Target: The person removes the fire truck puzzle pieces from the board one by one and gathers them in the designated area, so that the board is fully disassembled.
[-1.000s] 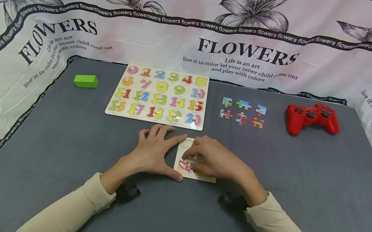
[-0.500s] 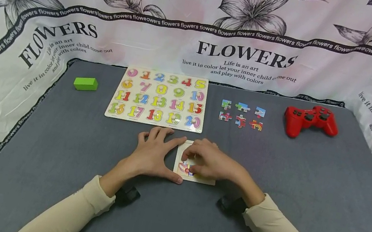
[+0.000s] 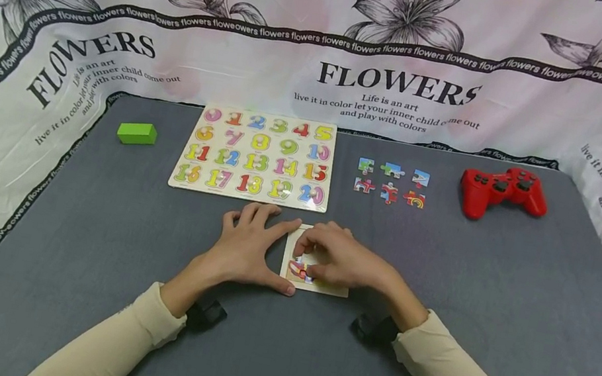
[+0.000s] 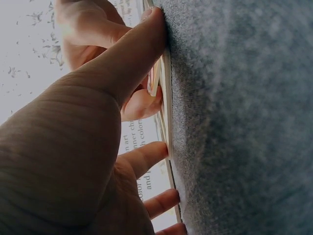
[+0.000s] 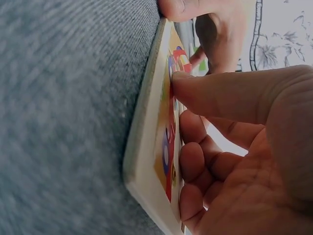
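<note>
A small wooden jigsaw tray (image 3: 322,290) lies on the grey cloth, with colourful pieces along its near part. My left hand (image 3: 244,249) is spread at the tray's left side, its thumb and index fingertips touching the left corners. Over the tray, my right hand (image 3: 346,256) pinches a jigsaw piece (image 3: 298,271) between thumb and index finger. In the left wrist view this piece (image 4: 155,81) stands tilted above the tray edge. More printed pieces (image 5: 167,152) lie flat in the tray in the right wrist view. My right hand hides much of the tray from above.
A number puzzle board (image 3: 258,157) lies behind the tray. Several loose jigsaw pieces (image 3: 389,192) sit in two rows at the back, beside a red game controller (image 3: 504,193). A green block (image 3: 137,133) is at the back left. A flower-printed cloth (image 3: 398,84) hangs behind.
Both hands stay almost in place at the tray. The fingers of my right hand shift only slightly around the jigsaw piece at the tray's left side.
</note>
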{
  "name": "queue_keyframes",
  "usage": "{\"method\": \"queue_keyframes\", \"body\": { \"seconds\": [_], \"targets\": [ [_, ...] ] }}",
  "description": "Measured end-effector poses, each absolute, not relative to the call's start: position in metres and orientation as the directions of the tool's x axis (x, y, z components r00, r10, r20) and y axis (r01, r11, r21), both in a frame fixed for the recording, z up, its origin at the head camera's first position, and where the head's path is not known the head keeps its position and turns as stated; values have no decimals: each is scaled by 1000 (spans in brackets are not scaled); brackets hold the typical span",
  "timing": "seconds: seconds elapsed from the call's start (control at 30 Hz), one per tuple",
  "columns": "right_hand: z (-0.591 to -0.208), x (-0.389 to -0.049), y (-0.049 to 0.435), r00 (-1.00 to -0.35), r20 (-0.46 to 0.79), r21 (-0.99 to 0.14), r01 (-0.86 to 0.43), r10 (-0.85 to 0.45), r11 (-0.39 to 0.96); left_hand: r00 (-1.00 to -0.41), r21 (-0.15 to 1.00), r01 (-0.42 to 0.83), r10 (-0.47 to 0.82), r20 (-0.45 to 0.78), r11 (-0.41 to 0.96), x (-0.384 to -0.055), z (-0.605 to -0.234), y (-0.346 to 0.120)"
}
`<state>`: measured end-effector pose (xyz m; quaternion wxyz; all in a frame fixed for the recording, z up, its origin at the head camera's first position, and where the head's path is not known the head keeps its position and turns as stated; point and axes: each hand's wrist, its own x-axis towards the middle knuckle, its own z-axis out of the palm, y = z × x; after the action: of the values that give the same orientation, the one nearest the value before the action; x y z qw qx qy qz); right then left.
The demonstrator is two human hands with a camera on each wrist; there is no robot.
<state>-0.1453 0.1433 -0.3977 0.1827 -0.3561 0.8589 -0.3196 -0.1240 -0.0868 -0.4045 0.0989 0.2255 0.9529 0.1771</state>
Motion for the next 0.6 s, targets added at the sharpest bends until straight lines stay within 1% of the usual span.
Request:
{"method": "queue_keyframes", "body": {
  "seconds": [0.13, 0.47, 0.6],
  "targets": [
    [-399, -148, 145, -669, -92, -695, -487, -737, 529, -878, 384, 395, 466, -108, 835, -124, -404, -87],
    [-399, -154, 147, -606, -91, -848, -369, -790, 381, -878, 390, 398, 468, -103, 831, -125, -404, -87],
    [-403, -153, 145, -608, -103, -876, -320, -788, 362, -879, 385, 396, 465, -105, 834, -124, -404, -87]
  ]
}}
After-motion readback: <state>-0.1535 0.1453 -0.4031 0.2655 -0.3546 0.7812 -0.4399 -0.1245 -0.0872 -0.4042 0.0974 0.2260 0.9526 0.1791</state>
